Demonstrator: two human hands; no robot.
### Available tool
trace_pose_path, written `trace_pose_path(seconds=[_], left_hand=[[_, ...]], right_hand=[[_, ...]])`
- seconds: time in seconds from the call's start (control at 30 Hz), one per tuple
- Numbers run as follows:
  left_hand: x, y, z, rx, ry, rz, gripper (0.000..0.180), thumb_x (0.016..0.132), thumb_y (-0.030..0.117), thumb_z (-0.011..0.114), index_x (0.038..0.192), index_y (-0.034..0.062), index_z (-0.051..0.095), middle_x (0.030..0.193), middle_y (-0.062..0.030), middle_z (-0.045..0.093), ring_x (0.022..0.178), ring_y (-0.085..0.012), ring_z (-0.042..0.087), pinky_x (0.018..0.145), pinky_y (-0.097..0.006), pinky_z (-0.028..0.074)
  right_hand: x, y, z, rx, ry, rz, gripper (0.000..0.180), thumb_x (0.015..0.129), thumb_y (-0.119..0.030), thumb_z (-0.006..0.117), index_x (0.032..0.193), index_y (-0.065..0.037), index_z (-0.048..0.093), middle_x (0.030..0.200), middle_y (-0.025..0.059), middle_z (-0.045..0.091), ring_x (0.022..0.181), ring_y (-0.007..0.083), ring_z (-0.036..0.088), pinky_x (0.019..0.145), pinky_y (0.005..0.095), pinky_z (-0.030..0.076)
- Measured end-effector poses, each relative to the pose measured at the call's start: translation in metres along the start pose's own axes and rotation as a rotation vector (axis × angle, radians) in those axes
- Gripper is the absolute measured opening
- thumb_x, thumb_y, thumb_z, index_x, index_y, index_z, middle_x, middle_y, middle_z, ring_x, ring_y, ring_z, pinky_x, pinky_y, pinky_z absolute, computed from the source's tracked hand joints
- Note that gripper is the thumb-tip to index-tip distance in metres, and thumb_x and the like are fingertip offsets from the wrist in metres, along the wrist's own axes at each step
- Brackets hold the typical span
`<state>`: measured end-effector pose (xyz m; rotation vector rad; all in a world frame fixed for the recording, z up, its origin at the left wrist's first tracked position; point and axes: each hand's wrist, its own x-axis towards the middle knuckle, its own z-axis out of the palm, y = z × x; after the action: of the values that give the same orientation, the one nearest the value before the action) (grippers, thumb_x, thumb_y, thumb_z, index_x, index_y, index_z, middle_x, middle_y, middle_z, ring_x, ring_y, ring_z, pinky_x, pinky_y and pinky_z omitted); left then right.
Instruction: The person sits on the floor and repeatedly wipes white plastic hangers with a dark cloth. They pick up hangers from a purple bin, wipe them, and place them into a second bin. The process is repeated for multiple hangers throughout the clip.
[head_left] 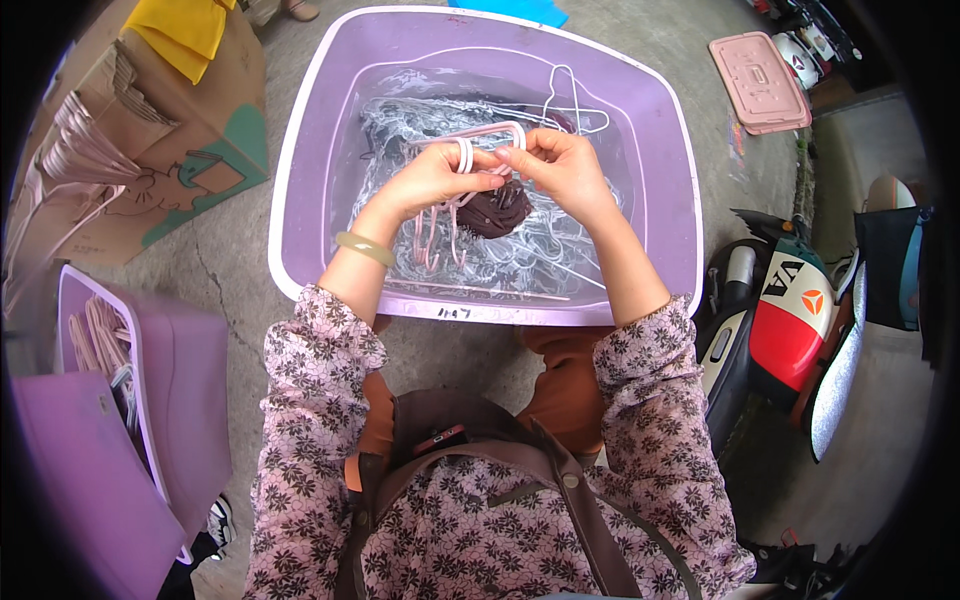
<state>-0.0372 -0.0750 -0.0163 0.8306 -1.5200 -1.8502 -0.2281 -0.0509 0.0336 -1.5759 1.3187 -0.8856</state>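
Over a large purple tub, my left hand (437,178) is closed around a small bundle of pale pink clothes hangers (470,132). Their hooks point down toward me. My right hand (562,168) pinches at the same hangers, its fingertips close to the left ones. Just below my hands is a dark brown bunch of thin strands (494,210); whether it hangs from the hangers or lies in the tub I cannot tell. Many loose clear and white hangers (540,265) fill the tub (660,200), and one white hanger (577,112) sticks up at the far right.
To the left stand a cardboard box (225,90) with pink hangers (75,150) on its side and a purple bin (185,350) holding more hangers. A motor scooter (790,320) is parked at right. Farther back lies a pink lid (760,85).
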Motion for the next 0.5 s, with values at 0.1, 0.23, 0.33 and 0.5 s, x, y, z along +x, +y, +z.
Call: trace_pose_path(seconds=[0.1,0.23,0.33,0.5], left_hand=[[0.0,0.002,0.003,-0.014,0.076,0.059,0.017,0.082,0.01,0.068,0.097,0.0017,0.068,0.091,-0.004,0.068,0.083,-0.0085,0.061,0.075,-0.023,0.048],[-0.009,0.018,0.012,0.002,0.182,0.162,0.017,0.082,0.012,0.068,0.095,0.0007,0.068,0.087,-0.0034,0.067,0.08,-0.0073,0.06,0.07,-0.022,0.048],[-0.009,0.016,0.016,-0.02,0.224,0.206,0.02,0.083,0.01,0.067,0.1,0.0002,0.067,0.088,-0.003,0.067,0.08,-0.0071,0.06,0.07,-0.022,0.048],[-0.013,0.007,0.013,-0.05,0.229,0.218,0.026,0.083,0.007,0.066,0.107,-0.0007,0.064,0.094,-0.0048,0.067,0.084,-0.0079,0.061,0.076,-0.023,0.049]], right_hand=[[0.0,0.0,-0.001,-0.28,0.069,-0.269,0.023,0.083,-0.027,0.065,0.08,-0.004,0.067,0.068,0.0097,0.059,0.058,0.0224,0.058,0.054,0.03,0.045],[-0.005,-0.032,0.008,-0.485,0.164,-0.464,0.02,0.085,-0.022,0.062,0.086,-0.003,0.065,0.075,0.0119,0.059,0.063,0.0229,0.059,0.057,0.0311,0.046],[0.0,-0.029,0.017,-0.295,0.227,-0.352,0.022,0.085,-0.022,0.063,0.087,0.001,0.059,0.069,0.0107,0.061,0.055,0.0173,0.06,0.052,0.0291,0.048],[0.012,-0.005,0.023,0.351,0.08,-0.03,0.031,0.09,-0.03,0.057,0.086,0.0,0.056,0.063,0.0078,0.06,0.047,0.013,0.057,0.045,0.0221,0.047]])
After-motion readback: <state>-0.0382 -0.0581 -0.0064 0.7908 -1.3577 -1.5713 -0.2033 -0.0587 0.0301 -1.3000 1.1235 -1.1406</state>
